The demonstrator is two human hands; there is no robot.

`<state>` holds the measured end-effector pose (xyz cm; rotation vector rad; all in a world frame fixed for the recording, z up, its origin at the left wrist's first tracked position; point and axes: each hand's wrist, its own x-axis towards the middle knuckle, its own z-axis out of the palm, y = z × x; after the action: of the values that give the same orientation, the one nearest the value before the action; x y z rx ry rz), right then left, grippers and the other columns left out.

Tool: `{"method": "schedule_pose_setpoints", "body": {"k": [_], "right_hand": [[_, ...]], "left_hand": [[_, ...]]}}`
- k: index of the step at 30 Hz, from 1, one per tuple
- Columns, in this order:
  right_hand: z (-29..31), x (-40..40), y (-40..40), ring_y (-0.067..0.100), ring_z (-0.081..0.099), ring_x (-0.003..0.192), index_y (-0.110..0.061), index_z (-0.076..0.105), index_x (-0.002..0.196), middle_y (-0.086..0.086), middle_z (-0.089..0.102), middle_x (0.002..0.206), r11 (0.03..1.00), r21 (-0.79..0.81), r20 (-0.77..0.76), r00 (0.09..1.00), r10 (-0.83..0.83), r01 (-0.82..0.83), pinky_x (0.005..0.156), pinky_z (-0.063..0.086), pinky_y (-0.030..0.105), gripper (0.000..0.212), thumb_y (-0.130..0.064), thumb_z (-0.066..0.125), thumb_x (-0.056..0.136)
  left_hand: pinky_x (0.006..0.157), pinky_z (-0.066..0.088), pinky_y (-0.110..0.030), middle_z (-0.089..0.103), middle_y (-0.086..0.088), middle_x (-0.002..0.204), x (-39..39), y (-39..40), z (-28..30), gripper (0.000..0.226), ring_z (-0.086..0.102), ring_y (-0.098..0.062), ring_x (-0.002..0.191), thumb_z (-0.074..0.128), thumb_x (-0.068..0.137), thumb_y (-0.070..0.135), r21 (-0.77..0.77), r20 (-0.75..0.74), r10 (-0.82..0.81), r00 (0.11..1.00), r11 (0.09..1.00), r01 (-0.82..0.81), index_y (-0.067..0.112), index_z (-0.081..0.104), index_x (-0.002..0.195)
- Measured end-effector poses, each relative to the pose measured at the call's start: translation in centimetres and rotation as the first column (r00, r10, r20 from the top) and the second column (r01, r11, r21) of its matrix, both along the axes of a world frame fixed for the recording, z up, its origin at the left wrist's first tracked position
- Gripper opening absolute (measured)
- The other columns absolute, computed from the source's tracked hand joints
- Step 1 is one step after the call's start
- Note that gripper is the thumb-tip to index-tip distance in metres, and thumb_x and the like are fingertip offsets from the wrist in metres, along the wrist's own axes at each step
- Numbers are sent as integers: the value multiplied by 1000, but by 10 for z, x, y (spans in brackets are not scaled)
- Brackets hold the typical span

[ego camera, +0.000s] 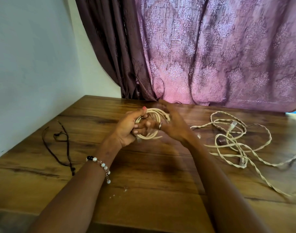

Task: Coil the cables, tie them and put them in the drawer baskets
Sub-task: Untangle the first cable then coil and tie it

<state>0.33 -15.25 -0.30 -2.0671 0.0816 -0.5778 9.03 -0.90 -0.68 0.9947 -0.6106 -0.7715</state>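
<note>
Writing or labels: none legible on any item. Coiled cream cable (151, 122): held above the middle of the wooden bench (143, 190), several loops gathered. Left hand (129, 127): fingers (141, 126) curled shut through the coil, thumb pressed over its top. Right hand (173, 126): blurred, flat against the coil's right side, fingers spread and loosely open; a ring shows on one. Beaded bracelet (100, 165): left wrist. Loose cream cables (234, 143): tangled on the bench right of the coil, clear plug ends visible. Dark cord (59, 143): lying left of the coil. Purple patterned curtain (211, 52): behind the coil. Pale wall (34, 56): left of the curtain.
</note>
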Motion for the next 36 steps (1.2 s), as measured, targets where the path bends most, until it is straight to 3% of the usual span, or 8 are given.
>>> {"method": "schedule_pose_setpoints", "body": {"k": [3, 10, 12, 15, 20, 26, 30, 36], "right_hand": [[-7, 2, 6, 18, 64, 104, -14, 51, 128, 7, 65, 116, 992, -46, -38, 992, 119, -120, 95, 50, 43, 62, -32, 77, 75], [-4, -2, 8, 23, 60, 83, 1, 55, 117, 12, 66, 95, 964, 210, 29, 987, 157, -160, 80, 50, 42, 33, 12, 56, 86], [-3, -1, 13, 20, 60, 80, 2, 55, 115, 8, 67, 90, 941, 309, 62, 990, 124, -137, 78, 49, 43, 27, 9, 52, 89], [-5, 3, 24, -1, 56, 54, -7, 58, 98, -12, 65, 65, 925, 366, 92, 993, 74, -103, 55, 48, 24, 21, 6, 42, 96], [-13, 12, 24, 0, 47, 39, -5, 53, 97, 0, 57, 69, 978, 192, 108, 989, -99, 77, 38, 41, 23, 17, 4, 39, 96], [-21, 15, 9, -3, 56, 55, -7, 64, 97, -11, 59, 72, 995, -20, 57, 993, -99, 100, 69, 52, 43, 16, -1, 50, 91], [-14, 11, 15, -3, 53, 63, -15, 63, 91, -11, 61, 74, 1000, -17, 75, 997, 21, -20, 67, 46, 24, 10, -10, 68, 85], [-23, 11, 16, 7, 56, 77, -3, 57, 107, -2, 61, 89, 987, -161, 91, 996, -8, 23, 75, 48, 30, 23, 5, 58, 85]], "left_hand": [[41, 21, -16, 29, 8, 32, 0, 1, -1, 27, 23, -2, 22, 50, 84, 34, 16, 7, -67, 998, 998, 67, 12, 44, 70], [44, 24, -21, 34, 5, 34, -1, 2, 1, 20, 31, -6, 27, 49, 83, 26, 8, -4, -76, 997, 997, 76, 9, 48, 73], [43, 28, -21, 37, 4, 37, 1, 1, 1, 16, 34, -7, 31, 51, 84, 20, 37, 20, -14, 1000, 999, 13, 7, 54, 75], [41, 32, -21, 39, 3, 40, 3, 2, 2, 21, 36, -8, 34, 45, 92, 15, 55, 11, 27, 1000, 998, -28, 6, 57, 77], [46, 43, -21, 43, 1, 43, -7, -1, 2, 32, 45, -11, 37, 45, 95, 33, 47, 0, 8, 1000, 999, -8, 7, 56, 79], [37, 38, -16, 32, 7, 34, -10, -7, 1, 50, 33, -5, 28, 35, 92, 56, 59, -105, -27, 994, 998, 34, 10, 47, 77], [29, 23, -10, 27, 8, 33, -8, 2, 5, 73, 23, -1, 23, 30, 79, 78, 74, -214, -116, 970, 988, 134, 8, 45, 65], [33, 19, -9, 24, 5, 35, -10, -4, 2, 58, 20, -4, 25, 31, 89, 69, 244, -69, 187, 980, 956, -165, 15, 47, 75]]}}
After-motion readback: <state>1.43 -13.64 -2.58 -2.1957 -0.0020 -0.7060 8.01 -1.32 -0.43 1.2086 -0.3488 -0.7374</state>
